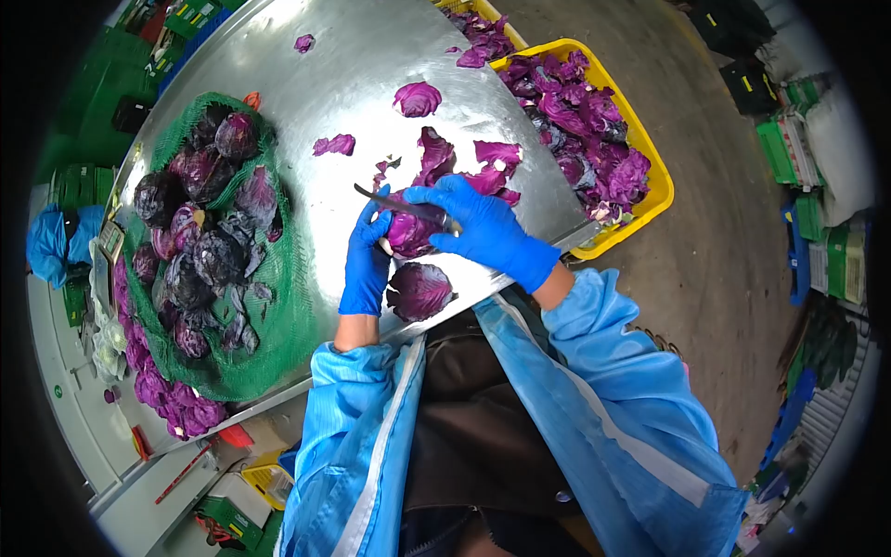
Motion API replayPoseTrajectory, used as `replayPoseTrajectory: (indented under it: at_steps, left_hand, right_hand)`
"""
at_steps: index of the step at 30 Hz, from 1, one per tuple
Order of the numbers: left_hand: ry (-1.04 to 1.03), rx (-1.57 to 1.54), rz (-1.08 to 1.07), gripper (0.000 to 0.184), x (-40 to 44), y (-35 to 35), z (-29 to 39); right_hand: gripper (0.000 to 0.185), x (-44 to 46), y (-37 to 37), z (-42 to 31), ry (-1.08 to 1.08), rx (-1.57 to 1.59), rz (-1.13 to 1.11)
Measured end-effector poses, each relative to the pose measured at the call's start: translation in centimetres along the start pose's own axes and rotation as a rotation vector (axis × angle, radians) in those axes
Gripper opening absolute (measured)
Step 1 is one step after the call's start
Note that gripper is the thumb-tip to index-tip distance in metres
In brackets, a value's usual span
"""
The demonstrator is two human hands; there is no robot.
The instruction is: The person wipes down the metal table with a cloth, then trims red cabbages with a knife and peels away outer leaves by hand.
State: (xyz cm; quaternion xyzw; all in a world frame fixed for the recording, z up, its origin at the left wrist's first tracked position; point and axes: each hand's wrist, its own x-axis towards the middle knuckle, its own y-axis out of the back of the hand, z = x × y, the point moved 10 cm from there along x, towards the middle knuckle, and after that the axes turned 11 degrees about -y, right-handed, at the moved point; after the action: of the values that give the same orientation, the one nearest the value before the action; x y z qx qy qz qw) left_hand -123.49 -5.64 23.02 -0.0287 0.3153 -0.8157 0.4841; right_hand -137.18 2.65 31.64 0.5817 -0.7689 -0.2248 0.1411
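Both hands wear blue gloves and meet over a red cabbage (408, 236) near the front edge of the metal table (311, 88). My left hand (368, 255) grips the cabbage from its left side. In my right hand (487, 227) is a knife (394, 201), its dark curved blade lying across the top of the cabbage and pointing left. A loose cabbage leaf (419, 291) rests just below the hands at the table edge. Torn purple leaves (434, 156) lie right behind the cabbage, and another leaf piece (417, 98) is farther back.
On the left, a green mesh bag (269, 348) lies spread under several whole dark cabbages (218, 258). A yellow crate (661, 186) full of purple leaves stands against the table's right side, with a second leaf-filled crate behind it. More purple cabbages (181, 404) line the left edge.
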Motion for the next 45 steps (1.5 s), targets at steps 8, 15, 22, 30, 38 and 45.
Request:
replayPoseTrajectory:
  at_steps: [8,15,22,30,38,45]
  left_hand:
    - [0.185,-0.123,-0.062,0.05,-1.1,-1.2,-1.5]
    - [0.214,-0.063,-0.091,0.042,-1.1,-1.7,-1.2]
    - [0.173,-0.173,-0.004,0.043,-0.4,-1.4,0.1]
    - [0.259,-0.067,-0.224,0.048,-1.7,-4.1,-0.7]
    - [0.428,-0.551,0.043,0.064,-1.3,-1.8,-1.6]
    - [0.323,-0.481,-0.014,0.081,-1.5,-2.3,-0.3]
  right_hand:
    - [0.043,1.0,-0.1,0.5,-0.008,0.158,-0.286]
    - [0.037,1.8,0.0,-0.7,-0.096,0.137,-0.476]
    - [0.044,3.2,2.9,-1.9,0.144,0.314,-0.227]
    - [0.036,3.7,0.0,-1.6,0.007,0.1,-0.585]
    - [0.025,1.8,2.0,0.4,-0.129,0.366,-0.481]
    - [0.031,3.1,6.5,5.9,-0.123,-0.149,-0.11]
